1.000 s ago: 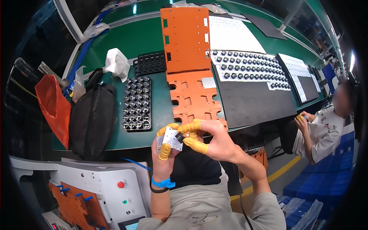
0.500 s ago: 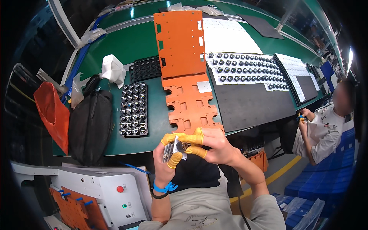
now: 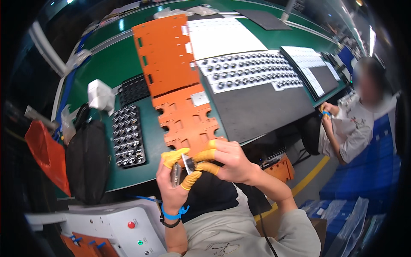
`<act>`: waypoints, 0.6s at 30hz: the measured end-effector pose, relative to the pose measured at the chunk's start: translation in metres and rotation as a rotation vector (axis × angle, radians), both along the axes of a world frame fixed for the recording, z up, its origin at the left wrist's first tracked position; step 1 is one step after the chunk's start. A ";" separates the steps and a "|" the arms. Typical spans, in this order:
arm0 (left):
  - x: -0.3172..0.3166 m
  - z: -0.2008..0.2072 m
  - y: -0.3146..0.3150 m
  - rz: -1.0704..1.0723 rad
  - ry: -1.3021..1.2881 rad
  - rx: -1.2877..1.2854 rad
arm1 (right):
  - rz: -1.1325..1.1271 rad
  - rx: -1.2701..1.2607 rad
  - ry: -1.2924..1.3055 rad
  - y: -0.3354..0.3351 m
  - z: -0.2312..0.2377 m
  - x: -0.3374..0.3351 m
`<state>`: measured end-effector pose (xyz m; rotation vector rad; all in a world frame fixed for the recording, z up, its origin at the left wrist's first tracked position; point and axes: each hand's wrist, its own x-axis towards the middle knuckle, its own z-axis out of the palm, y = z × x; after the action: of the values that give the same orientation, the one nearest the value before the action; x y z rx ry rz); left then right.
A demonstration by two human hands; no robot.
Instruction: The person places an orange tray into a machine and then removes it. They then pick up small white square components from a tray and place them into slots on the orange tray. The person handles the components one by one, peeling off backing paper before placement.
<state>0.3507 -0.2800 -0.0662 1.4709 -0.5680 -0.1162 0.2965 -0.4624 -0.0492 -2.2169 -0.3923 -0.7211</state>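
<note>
My left hand [image 3: 172, 182], in yellow finger cots, is closed on a small thin white plate [image 3: 186, 163] held on edge between thumb and fingers. A few grey metallic-looking flat pieces [image 3: 175, 174] are tucked in the same hand, partly covered by the fingers. With yellow-covered fingertips, my right hand [image 3: 227, 160] pinches a small round black part [image 3: 191, 163] against the plate's right face. Both hands are above the table's near edge, just in front of the orange fixture board [image 3: 188, 122].
Left on the green table are a black tray of round lens-like parts [image 3: 128, 139], a black bag [image 3: 87, 160] and a red-orange bag [image 3: 46, 156]. Rows of black round parts on white sheets [image 3: 252, 70] lie right of the fixture. A co-worker [image 3: 351, 122] sits at right.
The scene has shifted left and tilted in view as my head turned. My hands have turned the white plate more edge-on, with the black part still held against it.
</note>
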 end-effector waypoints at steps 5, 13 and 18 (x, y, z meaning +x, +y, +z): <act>0.010 0.012 -0.026 0.079 -0.305 0.227 | -0.012 0.194 0.182 -0.014 -0.002 -0.008; 0.020 0.010 -0.057 0.027 -0.556 0.351 | -0.066 0.353 0.362 -0.041 -0.004 -0.014; 0.015 -0.002 -0.068 0.057 -0.628 0.413 | -0.283 0.312 0.409 -0.036 -0.001 -0.016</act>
<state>0.3661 -0.3475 -0.0678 1.9334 -1.0519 0.3033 0.2810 -0.4983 -0.0498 -2.0682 0.2278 -0.4180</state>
